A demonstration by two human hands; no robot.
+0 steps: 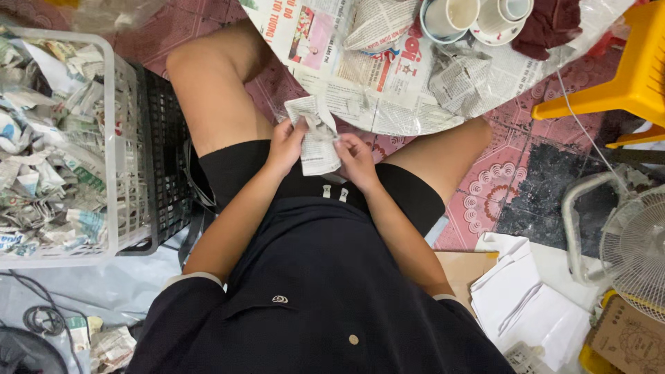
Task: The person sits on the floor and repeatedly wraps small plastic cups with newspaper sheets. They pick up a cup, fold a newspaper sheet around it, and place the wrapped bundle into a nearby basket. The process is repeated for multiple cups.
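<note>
i see both hands closed on one newspaper-wrapped bundle [317, 138] just above the lap, near frame centre. my left hand [285, 144] pinches its 9 o'clock edge, fingers curled shut on the paper; my right hand [357, 161] clamps the 4 o'clock side, thumb on top. the wrap is crumpled, soft newsprint; what sits inside is hidden. at 12 o'clock a round table [388, 114] is covered in newspaper under clear film, with pale cups [476, 15] partly cut off. at 9 o'clock a white plastic basket [111, 138] holds wadded paper. a fan [637, 249] sits at 4 o'clock, cropped.
</note>
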